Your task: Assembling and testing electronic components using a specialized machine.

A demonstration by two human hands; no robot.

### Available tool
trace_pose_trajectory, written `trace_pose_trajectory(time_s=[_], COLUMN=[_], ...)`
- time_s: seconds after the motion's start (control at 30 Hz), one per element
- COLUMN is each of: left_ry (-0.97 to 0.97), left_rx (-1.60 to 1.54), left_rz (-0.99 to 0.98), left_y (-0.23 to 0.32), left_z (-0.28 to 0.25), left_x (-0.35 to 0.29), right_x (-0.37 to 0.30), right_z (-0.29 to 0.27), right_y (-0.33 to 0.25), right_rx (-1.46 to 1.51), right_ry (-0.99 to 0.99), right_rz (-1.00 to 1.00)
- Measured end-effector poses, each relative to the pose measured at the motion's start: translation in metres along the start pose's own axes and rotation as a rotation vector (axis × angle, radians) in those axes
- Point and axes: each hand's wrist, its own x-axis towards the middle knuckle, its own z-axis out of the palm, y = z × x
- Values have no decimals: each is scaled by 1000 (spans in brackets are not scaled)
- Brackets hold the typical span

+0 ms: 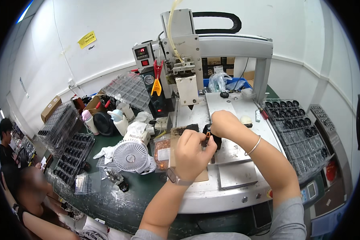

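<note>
My left hand (191, 155), with a watch on its wrist, pinches with thumb and forefinger at a small black part that shows an orange piece (208, 135). My right hand (227, 124) reaches in from the right, knuckles up, and its curled fingers meet the same spot. Most of what lies between the fingers is hidden. Beneath both hands is the pale bed of a dispensing machine (194, 116), whose nozzle head (187, 91) stands just behind them. A brown cardboard piece (202, 176) lies under my left hand.
Trays of round black parts stand at right (292, 120) and left (74, 156). A white fan (131, 157), a bag of copper-coloured pieces (162, 154) and bottles crowd the green table (128, 204). A metal plate (238, 175) lies in front. People sit at far left.
</note>
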Motion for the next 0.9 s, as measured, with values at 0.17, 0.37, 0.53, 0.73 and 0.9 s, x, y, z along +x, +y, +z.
trace_pose_trajectory(time_s=[0.17, 0.37, 0.53, 0.73, 0.9], left_ry=[66, -126, -417, -516, -587], left_rx=[145, 682, 927, 1020, 1000], left_rz=[7, -115, -516, -696, -710], left_y=[5, 28, 18, -6, -19], left_z=[-55, -195, -262, -274, -289], left_x=[10, -30, -131, -232, -256], right_x=[13, 1, -6, -6, -72], right_z=[15, 13, 42, 46, -3], right_y=[0, 0, -16, -3, 33], right_rx=[-3, -112, 22, 121, 154], right_ry=[-43, -67, 181, 191, 234], right_rz=[-82, -101, -225, -230, -420])
